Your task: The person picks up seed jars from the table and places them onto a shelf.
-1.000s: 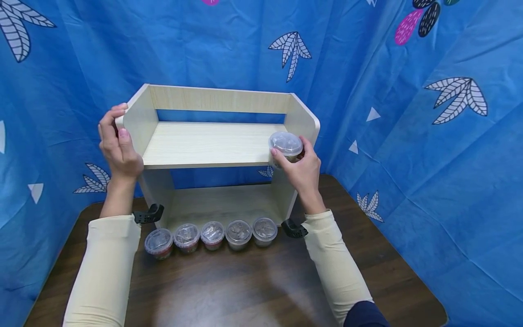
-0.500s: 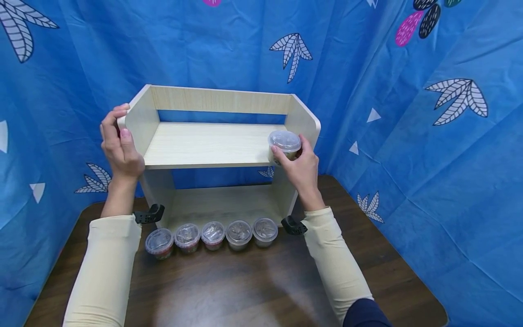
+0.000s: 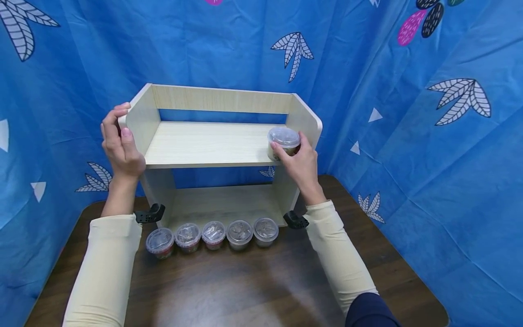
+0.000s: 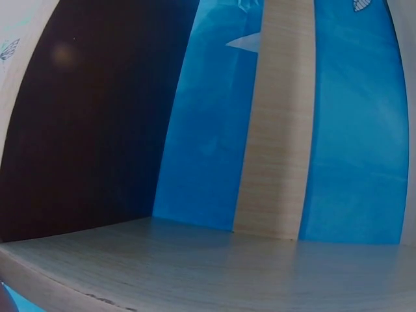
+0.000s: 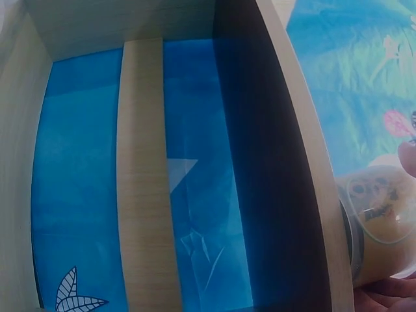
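At the right end of the upper board of a pale wooden shelf, my right hand holds a clear lidded cup between thumb and fingers. The right wrist view shows this cup at the board's edge, with fingertips against it. My left hand grips the front edge of the shelf's left side panel, fingers over the outside and thumb at the front. No hand shows in the left wrist view, only the inside of the shelf.
Several lidded cups stand in a row on the dark wooden table, along the front of the lower shelf board. Behind and beside the table hangs a blue patterned curtain.
My right hand and the cup have moved slightly left and toward the back over the upper board. The left hand keeps its grip on the side panel.
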Demonstrator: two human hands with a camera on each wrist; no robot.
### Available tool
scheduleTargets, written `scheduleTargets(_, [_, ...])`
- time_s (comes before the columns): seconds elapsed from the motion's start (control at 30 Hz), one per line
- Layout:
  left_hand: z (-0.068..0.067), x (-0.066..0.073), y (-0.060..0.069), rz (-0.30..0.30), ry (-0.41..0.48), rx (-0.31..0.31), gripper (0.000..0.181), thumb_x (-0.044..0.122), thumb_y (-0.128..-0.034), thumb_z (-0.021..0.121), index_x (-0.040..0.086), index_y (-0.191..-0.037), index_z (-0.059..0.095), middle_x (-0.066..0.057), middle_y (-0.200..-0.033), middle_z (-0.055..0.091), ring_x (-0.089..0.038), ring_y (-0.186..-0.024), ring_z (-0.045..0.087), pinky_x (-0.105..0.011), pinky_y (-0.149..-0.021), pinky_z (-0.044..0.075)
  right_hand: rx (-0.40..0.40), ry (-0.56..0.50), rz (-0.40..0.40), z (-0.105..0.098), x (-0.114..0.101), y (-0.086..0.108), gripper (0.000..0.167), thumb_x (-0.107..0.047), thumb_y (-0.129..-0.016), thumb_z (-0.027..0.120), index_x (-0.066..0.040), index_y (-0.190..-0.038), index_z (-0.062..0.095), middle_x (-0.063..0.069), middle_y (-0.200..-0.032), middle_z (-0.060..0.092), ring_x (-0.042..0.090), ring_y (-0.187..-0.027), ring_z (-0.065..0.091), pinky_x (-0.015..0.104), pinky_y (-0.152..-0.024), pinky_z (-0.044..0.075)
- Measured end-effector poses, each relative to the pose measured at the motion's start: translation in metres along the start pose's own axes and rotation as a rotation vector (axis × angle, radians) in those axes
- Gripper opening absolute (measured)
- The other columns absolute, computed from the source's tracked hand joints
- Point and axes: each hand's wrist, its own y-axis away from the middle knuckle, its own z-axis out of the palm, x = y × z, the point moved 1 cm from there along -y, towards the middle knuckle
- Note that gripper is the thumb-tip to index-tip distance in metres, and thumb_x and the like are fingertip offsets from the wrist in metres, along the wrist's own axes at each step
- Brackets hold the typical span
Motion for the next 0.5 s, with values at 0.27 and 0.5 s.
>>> scheduleTargets(0.27, [0.0005,-0.0033,0.0003,0.002,-0.007,-0.003,0.047,0.026,-0.0867,0.035,-0.004,-0.119,0.052,-0.009,-0.133,0.057,-0.016,-0.122,0.056,-0.032,-0.102,0.042,0.012,0.005,-0.016,0.0016,0.0028,-0.0049,0.09,-0.051,-0.084,0.071,0.0,-0.149,0.037,0.018,-0.143,0.051,0.033,-0.128,0.053,0.043,-0.103,0.043])
scheduleTargets(0.5, [-0.0004,-0.0054,0.0009,0.005,-0.014,-0.004,0.048,0.028,-0.0867,0.035,-0.004,-0.12,0.052,-0.008,-0.133,0.057,-0.016,-0.122,0.055,-0.032,-0.102,0.042,0.034,-0.009,-0.031,0.0048,0.0056,-0.0061,0.091,-0.052,-0.084,0.07,0.001,-0.149,0.036,0.019,-0.144,0.05,0.033,-0.129,0.052,0.042,-0.102,0.043])
